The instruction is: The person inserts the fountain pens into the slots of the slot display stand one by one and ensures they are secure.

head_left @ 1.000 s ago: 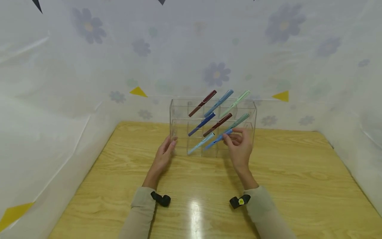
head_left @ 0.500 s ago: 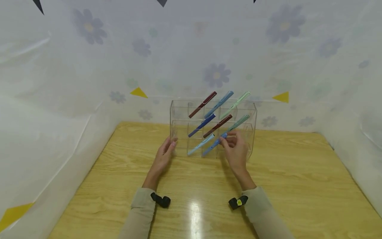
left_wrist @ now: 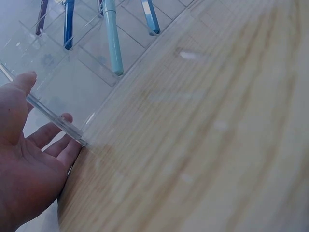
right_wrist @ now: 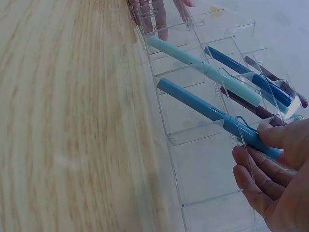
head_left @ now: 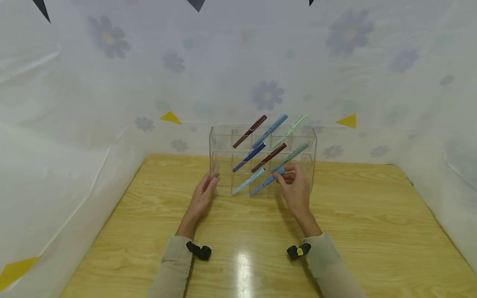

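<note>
A clear acrylic pen organizer (head_left: 314,161) with tiered compartments stands on the table. My left hand (head_left: 203,194) holds its left side edge, thumb in front and fingers behind. My right hand (head_left: 296,190) pinches the upper end of a blue pen (right_wrist: 193,102) between thumb and fingers; the pen's lower end sits in a bottom-row compartment. To its left leans a pale blue pen (head_left: 248,182). The middle row holds a dark blue pen (head_left: 249,157), a maroon pen (head_left: 269,158) and a grey-green pen (head_left: 290,157). Above are another maroon pen (head_left: 249,131), a steel-blue pen (head_left: 270,131) and a mint pen (head_left: 294,127).
The wood-grain table (head_left: 238,231) reaches out on both sides of the organizer. Behind it hangs a pale flower-print sheet (head_left: 223,62) with yellow triangles, and similar sheeting flanks the table. Each sleeve cuff carries a small black camera (head_left: 298,251).
My right hand has moved slightly down and left, lowering the blue pen into the bottom-row compartment. My left hand stays on the organizer's side.
</note>
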The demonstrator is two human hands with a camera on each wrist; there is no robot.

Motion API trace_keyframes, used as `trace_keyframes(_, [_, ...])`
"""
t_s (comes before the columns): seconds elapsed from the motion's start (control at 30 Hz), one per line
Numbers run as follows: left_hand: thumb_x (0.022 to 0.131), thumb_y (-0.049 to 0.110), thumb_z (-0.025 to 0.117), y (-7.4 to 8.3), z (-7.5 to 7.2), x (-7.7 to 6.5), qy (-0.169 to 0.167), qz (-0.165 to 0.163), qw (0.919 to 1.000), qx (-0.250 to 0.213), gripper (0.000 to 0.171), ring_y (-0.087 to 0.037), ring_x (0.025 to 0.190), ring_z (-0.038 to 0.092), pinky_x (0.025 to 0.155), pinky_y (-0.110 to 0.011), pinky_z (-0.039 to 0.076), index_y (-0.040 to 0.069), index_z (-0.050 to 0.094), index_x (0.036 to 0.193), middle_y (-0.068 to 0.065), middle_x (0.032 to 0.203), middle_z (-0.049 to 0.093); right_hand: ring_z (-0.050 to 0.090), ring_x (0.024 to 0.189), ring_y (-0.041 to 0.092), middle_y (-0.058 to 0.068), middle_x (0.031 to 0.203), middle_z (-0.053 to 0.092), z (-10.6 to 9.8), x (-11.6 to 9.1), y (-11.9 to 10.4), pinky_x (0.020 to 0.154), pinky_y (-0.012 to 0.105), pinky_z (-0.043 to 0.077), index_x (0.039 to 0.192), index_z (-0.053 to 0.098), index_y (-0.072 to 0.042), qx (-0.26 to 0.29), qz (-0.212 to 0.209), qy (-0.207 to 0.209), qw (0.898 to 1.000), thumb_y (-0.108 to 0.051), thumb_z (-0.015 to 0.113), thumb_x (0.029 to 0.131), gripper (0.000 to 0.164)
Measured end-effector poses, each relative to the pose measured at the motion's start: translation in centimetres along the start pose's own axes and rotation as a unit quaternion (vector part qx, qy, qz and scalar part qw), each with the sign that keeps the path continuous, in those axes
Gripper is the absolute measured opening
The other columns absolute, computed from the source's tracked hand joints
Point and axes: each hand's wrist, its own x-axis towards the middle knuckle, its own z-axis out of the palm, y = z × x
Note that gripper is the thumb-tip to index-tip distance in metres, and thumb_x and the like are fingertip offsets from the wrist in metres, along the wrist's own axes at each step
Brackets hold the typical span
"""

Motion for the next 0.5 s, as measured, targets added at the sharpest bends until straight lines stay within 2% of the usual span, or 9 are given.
trace_keyframes(0.13, [0.113,0.024,0.044,-1.7,0.0,0.7,0.013,0.008,0.9999,-0.005,0.052,-0.038,0.145,0.040,0.120,-0.053,0.028,0.004,0.034,0.160,-0.022,0.155,0.045,0.075,0.072,0.034,0.019,0.083,0.076,-0.2,0.2,-0.3,0.061,0.009,0.051,0.108,0.063,0.008,-0.013,-0.003,-0.001,1.000,-0.008,0.081,0.089,0.030])
trace_keyframes(0.23, [0.112,0.029,0.046,-2.1,-0.1,0.9,0.020,0.008,0.9998,-0.003,0.054,-0.037,0.144,0.041,0.118,-0.054,0.031,0.010,0.035,0.160,-0.020,0.155,0.046,0.075,0.075,0.033,0.019,0.085,0.076,-0.8,0.3,-0.4,0.063,0.008,0.051,0.108,0.065,0.006,-0.021,0.000,0.006,1.000,-0.011,0.080,0.091,0.028])
trace_keyframes(0.37, [0.110,0.038,0.049,-1.9,-0.5,0.6,0.017,-0.007,0.9998,-0.002,0.059,-0.037,0.144,0.041,0.115,-0.056,0.035,0.025,0.029,0.164,-0.018,0.159,0.040,0.076,0.076,0.029,0.020,0.089,0.076,-2.6,0.6,-0.8,0.064,0.014,0.055,0.111,0.066,0.005,-0.003,0.010,0.003,1.000,-0.014,0.076,0.095,0.027])
trace_keyframes(0.5, [0.112,0.037,0.044,-0.9,-2.0,0.2,-0.003,0.014,0.9999,-0.001,0.061,-0.039,0.148,0.033,0.117,-0.058,0.030,0.024,0.020,0.166,-0.018,0.163,0.033,0.073,0.077,0.013,0.020,0.096,0.075,-5.7,0.9,-1.2,0.067,0.021,0.059,0.115,0.067,0.004,0.021,0.013,-0.017,1.000,-0.015,0.072,0.099,0.025])
